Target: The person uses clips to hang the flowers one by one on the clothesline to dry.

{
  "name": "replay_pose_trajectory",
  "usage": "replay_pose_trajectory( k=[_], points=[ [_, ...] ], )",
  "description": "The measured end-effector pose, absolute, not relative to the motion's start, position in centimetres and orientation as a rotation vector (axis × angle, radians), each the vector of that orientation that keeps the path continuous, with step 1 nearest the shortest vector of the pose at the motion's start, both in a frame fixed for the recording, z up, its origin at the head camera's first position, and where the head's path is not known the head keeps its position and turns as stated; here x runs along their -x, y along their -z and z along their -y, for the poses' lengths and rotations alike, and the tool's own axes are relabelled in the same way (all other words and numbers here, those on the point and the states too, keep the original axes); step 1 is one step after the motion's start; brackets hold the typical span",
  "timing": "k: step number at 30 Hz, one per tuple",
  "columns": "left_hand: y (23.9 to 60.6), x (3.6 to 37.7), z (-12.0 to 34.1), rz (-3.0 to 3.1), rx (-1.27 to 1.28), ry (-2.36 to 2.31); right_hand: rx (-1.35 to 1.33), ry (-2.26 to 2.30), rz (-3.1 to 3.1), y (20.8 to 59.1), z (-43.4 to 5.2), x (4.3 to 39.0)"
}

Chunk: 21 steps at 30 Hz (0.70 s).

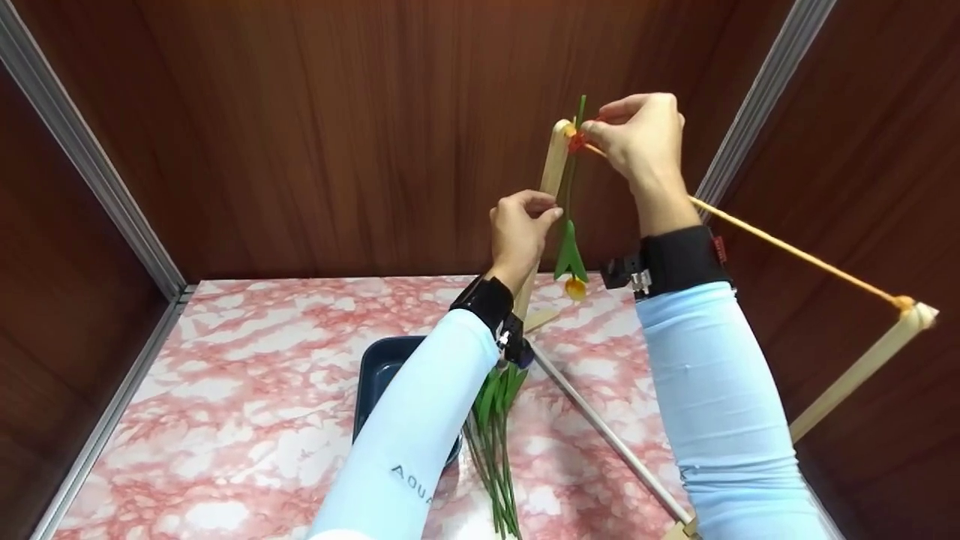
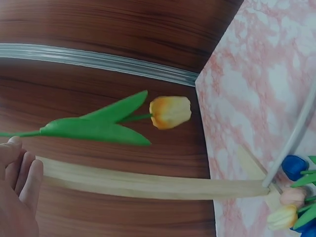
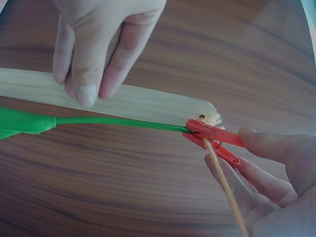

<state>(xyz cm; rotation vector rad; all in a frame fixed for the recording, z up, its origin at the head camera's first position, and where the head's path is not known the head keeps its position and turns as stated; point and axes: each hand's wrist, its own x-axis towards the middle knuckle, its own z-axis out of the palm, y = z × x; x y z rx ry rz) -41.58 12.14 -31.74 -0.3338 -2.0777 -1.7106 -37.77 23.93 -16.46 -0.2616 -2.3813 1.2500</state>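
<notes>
A yellow tulip [image 2: 170, 111] with green leaves hangs flower-down beside an upright wooden post [image 1: 553, 169]. Its stem [image 3: 118, 122] sits in the jaws of a red clothespin [image 3: 210, 131], together with an orange rope [image 3: 227, 190], close to the post's top. My right hand [image 1: 649, 139] pinches the clothespin's handles between thumb and fingers. Lower down, my left hand [image 1: 519, 229] hovers by the stem. In the right wrist view its thumb and fingers point down, apart from the stem, with nothing held.
The rope runs right to a second wooden post [image 1: 862, 371]. A pale rod [image 1: 607, 431] joins the posts low down. More tulips [image 1: 491, 450] lie on the pink marbled table [image 1: 225, 420], next to a dark blue basin [image 1: 364, 382] partly behind my left arm. Wood-grain panels [image 1: 337, 135] stand around.
</notes>
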Motion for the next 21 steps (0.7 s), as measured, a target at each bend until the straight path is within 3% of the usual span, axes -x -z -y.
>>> replay_pose_trajectory(
  k=[21],
  points=[
    [32.2, 41.3, -14.0, 2.152, 0.244, 1.650, 0.262, -1.315, 2.301, 16.5, -24.2, 38.1]
  ],
)
